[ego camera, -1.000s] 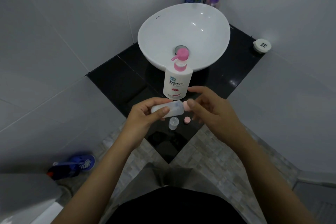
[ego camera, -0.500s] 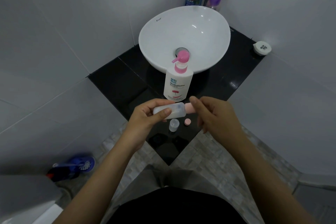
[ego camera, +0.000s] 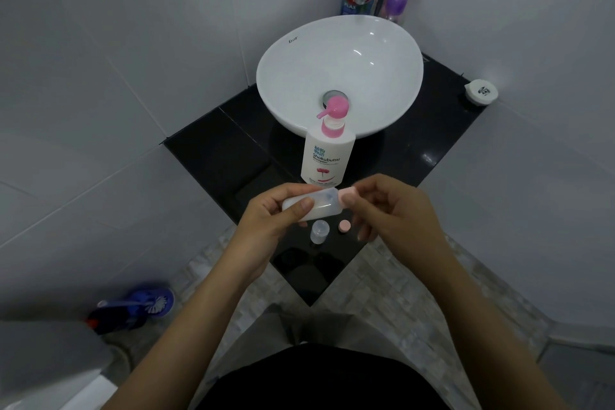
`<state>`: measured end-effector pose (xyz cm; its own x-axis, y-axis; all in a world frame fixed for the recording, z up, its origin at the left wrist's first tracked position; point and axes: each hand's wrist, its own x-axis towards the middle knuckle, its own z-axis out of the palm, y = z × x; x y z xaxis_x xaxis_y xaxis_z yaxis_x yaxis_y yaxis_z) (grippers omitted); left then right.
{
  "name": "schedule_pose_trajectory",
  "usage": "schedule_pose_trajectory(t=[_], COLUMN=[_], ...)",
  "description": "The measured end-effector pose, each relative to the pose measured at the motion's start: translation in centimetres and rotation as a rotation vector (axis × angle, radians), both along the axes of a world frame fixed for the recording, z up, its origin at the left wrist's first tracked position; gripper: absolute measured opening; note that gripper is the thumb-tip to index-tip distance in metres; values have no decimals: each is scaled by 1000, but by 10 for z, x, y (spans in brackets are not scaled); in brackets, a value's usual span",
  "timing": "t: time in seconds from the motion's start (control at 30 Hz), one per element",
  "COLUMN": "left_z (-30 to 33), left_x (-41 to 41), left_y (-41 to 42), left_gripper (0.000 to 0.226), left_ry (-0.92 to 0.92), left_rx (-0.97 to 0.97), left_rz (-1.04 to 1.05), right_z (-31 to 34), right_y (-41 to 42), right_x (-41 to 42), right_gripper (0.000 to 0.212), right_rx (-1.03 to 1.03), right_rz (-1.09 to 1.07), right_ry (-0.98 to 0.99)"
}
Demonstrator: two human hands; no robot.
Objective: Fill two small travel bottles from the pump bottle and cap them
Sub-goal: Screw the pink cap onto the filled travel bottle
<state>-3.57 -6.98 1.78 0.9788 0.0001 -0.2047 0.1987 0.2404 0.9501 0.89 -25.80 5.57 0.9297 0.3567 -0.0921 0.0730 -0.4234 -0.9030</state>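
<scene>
Left hand (ego camera: 266, 220) grip clamps travel bottle (ego camera: 311, 206) sideways; right hand (ego camera: 396, 210) grip pinches pink cap (ego camera: 347, 191).

The left hand (ego camera: 266, 226) is gripping a small travel bottle (ego camera: 312, 206) on its side above the black desk (ego camera: 233, 156), thumb lying across the bottle's clear body. The right hand (ego camera: 396, 210) is pinching the pink cap (ego camera: 347, 192) at the bottle's mouth between thumb and fingers. Below the hands, a second travel bottle (ego camera: 320, 232) is standing upright and open on the desk, with a loose pink cap (ego camera: 343, 225) lying just beside it. The pump bottle (ego camera: 327, 156) is standing behind them, in front of the white basin (ego camera: 339, 73).
</scene>
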Motion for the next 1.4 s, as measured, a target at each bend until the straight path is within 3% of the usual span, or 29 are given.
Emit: schedule_pose_trajectory(t=[0.17, 0.3, 0.6, 0.7, 0.83, 0.93, 1.13, 1.4], left_z=[0, -3, -14, -21, -40, -63, -110, -135], left_x=[-1, -2, -9, -11, -11, -14, -13, -1], left_y=[1, 0, -5, -4, 4, 11, 10, 1], left_gripper=[24, 25, 24, 30, 41, 40, 35, 35], left_ry=[-1, -19, -100, -111, -60, -15, 87, 88], left_rx=[-42, -30, 54, 228, 672, 776, 717, 724], left_rz=[4, -10, 29, -35, -133, -132, -37, -46], right_z=[3, 0, -12, -17, -20, -21, -23, -23], right_y=[3, 4, 17, 16, 19, 18, 4, -5], right_x=[-2, -4, -13, -12, -12, -10, -8, -11], right_gripper=[49, 19, 10, 10, 25, 36, 36, 33], right_rx=[74, 36, 115, 101, 23, 31, -10, -49], right_rz=[-29, 20, -172, -153, -46, -98, -171, -156], right_ry=[26, -6, 75, 109, 135, 196, 186, 169])
